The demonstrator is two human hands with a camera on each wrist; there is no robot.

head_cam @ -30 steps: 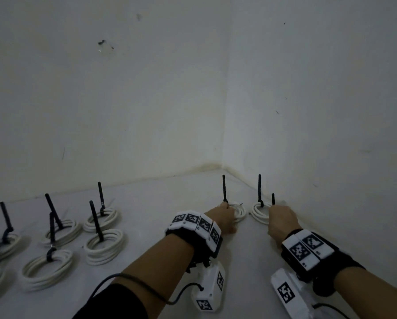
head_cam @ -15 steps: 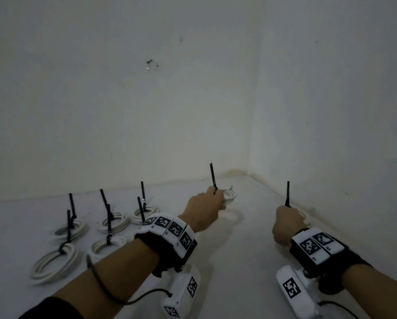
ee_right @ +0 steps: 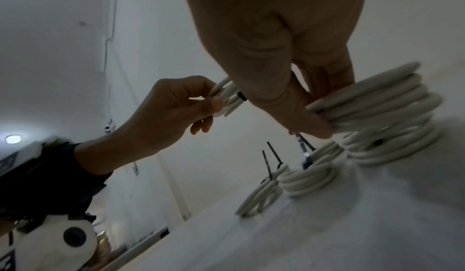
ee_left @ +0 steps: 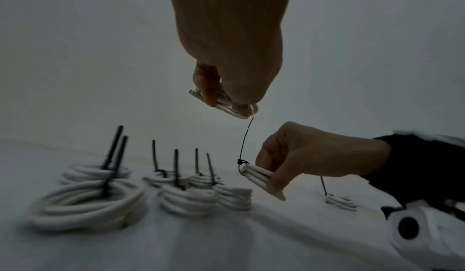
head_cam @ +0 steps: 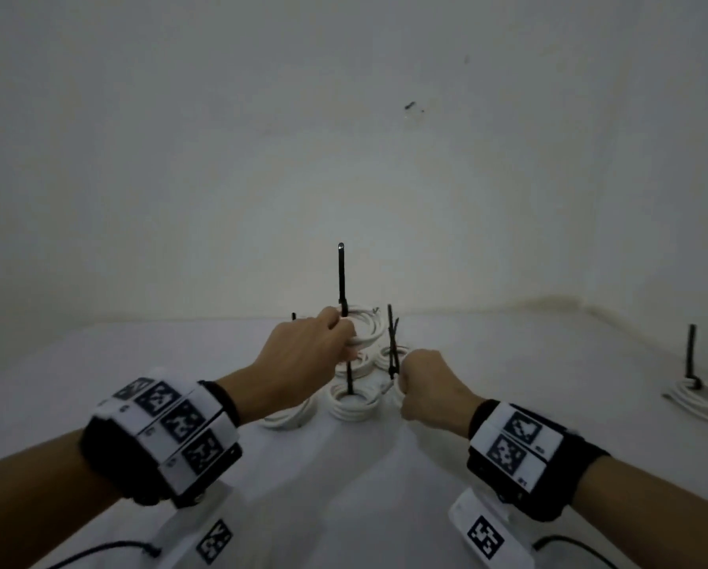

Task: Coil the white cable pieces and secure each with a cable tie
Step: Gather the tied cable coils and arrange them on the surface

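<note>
White cable coil (head_cam: pixel 360 328), bound by a black cable tie (head_cam: pixel 341 277), is pinched in the left hand (head_cam: pixel 303 359) grip at frame centre. Right hand (head_cam: pixel 430 390) grip clamps a second coil (ee_left: pixel 256 176). Tied coils (ee_left: pixel 186 197) lie below on the counter (head_cam: pixel 508 363); another coil (head_cam: pixel 701 398) sits at right.
</note>
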